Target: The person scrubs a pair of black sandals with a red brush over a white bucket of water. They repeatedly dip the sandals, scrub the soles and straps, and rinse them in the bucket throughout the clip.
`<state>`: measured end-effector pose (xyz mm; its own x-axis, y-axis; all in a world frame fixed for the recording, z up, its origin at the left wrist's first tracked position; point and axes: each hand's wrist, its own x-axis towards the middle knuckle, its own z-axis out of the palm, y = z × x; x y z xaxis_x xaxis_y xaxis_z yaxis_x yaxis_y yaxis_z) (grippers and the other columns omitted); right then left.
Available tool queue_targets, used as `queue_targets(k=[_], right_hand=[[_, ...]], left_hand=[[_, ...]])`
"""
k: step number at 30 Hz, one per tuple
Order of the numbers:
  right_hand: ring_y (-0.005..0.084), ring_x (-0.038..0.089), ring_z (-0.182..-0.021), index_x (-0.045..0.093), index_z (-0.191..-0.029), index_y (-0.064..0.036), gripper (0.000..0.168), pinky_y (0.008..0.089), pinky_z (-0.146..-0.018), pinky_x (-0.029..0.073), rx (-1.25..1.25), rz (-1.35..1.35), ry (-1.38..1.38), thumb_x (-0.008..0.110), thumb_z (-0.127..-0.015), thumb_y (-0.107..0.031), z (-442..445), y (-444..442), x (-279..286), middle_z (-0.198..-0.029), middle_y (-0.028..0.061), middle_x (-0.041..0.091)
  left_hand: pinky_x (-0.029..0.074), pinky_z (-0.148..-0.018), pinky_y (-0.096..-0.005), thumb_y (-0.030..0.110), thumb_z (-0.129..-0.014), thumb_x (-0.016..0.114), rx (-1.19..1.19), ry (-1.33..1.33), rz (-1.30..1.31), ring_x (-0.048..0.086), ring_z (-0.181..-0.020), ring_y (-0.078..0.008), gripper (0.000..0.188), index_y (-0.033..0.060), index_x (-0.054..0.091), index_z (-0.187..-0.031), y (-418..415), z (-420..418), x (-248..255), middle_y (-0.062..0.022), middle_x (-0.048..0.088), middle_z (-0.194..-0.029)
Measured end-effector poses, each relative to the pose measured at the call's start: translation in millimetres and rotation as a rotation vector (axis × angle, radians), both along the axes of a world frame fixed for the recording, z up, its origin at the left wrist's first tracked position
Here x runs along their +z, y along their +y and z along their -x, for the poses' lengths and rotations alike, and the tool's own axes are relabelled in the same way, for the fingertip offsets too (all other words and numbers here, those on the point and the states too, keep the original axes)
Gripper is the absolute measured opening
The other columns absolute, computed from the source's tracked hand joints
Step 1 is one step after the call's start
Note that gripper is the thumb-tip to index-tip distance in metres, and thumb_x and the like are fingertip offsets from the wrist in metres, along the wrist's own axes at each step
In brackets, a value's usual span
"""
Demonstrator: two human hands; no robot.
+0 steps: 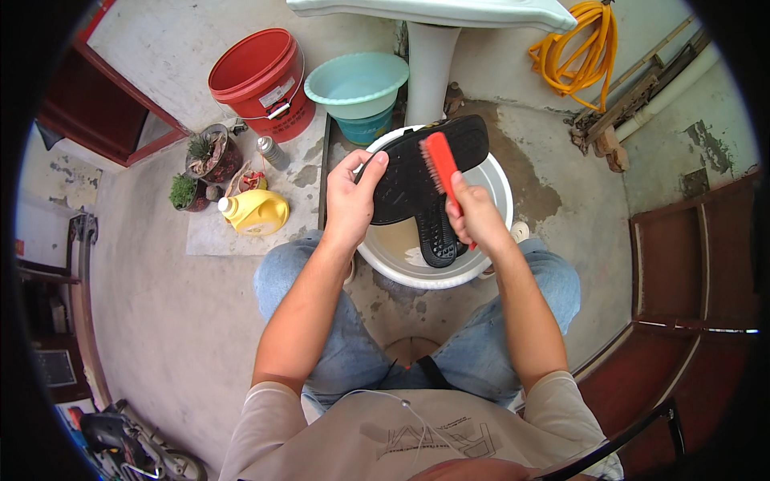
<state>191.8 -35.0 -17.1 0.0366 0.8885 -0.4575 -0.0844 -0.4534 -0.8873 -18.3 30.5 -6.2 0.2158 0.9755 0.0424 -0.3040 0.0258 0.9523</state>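
My left hand (356, 195) grips one end of a black slipper (400, 174), thumb on top. The slipper is tilted above a white plastic basin (438, 280), its dark sole towards me. My right hand (478, 213) is closed around the handle of a red scrubbing brush (442, 162). The brush's pale bristles face left, close to the sole; whether they touch it I cannot tell. Another black slipper (437, 240) with a studded surface leans inside the basin, partly hidden by my right hand and the held slipper. Murky water (397, 238) lies in the basin.
Behind the basin stand a pale green washbowl (361, 102) on a teal bucket (368, 127), and a white sink pedestal (428, 72). To the left are a red bucket (252, 96), a spray can (272, 153), a yellow jug (258, 213) and potted plants (187, 191). A yellow hose (577, 51) hangs right.
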Motion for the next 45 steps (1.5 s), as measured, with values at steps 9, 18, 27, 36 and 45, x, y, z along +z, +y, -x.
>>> queue_targets(k=[9, 18, 27, 36, 45], right_hand=[[0.0072, 0.032, -0.037, 0.042, -0.063, -0.015, 0.065, 0.0257, -0.036, 0.024, -0.335, -0.073, -0.239, 0.043, -0.100, -0.069, -54, 20, -6, -0.050, -0.0061, 0.037], [0.0057, 0.029, -0.038, 0.041, -0.064, -0.015, 0.065, 0.0245, -0.036, 0.023, -0.283, -0.079, -0.187, 0.041, -0.102, -0.068, -49, 14, -1, -0.051, -0.0065, 0.036], [0.0068, 0.032, -0.037, 0.042, -0.064, -0.014, 0.066, 0.0244, -0.035, 0.024, -0.030, 0.006, 0.015, 0.041, -0.101, -0.068, -1, -1, -8, -0.050, -0.0041, 0.038], [0.0066, 0.028, -0.038, 0.043, -0.065, -0.015, 0.062, 0.0254, -0.037, 0.022, -0.352, -0.053, -0.248, 0.040, -0.103, -0.064, -67, 20, -2, -0.050, -0.0069, 0.035], [0.0086, 0.039, -0.036, 0.047, -0.064, -0.011, 0.066, 0.0251, -0.035, 0.030, -0.137, -0.023, -0.047, 0.047, -0.100, -0.066, -15, 3, 0, -0.049, -0.0024, 0.042]], left_hand=[[0.046, -0.067, -0.0212, 0.021, -0.102, 0.063, -0.031, -0.058, 0.036, 0.057, -0.071, -0.0037, 0.020, 0.0043, 0.065, -0.092, -4, 4, 8, 0.0016, 0.066, -0.080], [0.048, -0.065, -0.0208, 0.020, -0.101, 0.066, -0.043, -0.008, -0.034, 0.059, -0.072, -0.0029, 0.019, 0.0038, 0.064, -0.092, -5, 1, 2, 0.0006, 0.068, -0.083], [0.047, -0.068, -0.0207, 0.021, -0.103, 0.063, -0.009, 0.029, -0.076, 0.058, -0.075, -0.0032, 0.019, 0.0043, 0.065, -0.094, -3, -3, -2, 0.0010, 0.068, -0.085], [0.049, -0.075, -0.0221, 0.024, -0.105, 0.060, -0.049, -0.152, 0.036, 0.061, -0.079, -0.0054, 0.023, 0.0037, 0.067, -0.097, 3, 10, 0, -0.0010, 0.070, -0.089], [0.046, -0.075, -0.0220, 0.026, -0.104, 0.061, -0.007, -0.013, -0.088, 0.055, -0.078, -0.0041, 0.024, 0.0040, 0.065, -0.096, -2, -4, -10, 0.0027, 0.065, -0.086]])
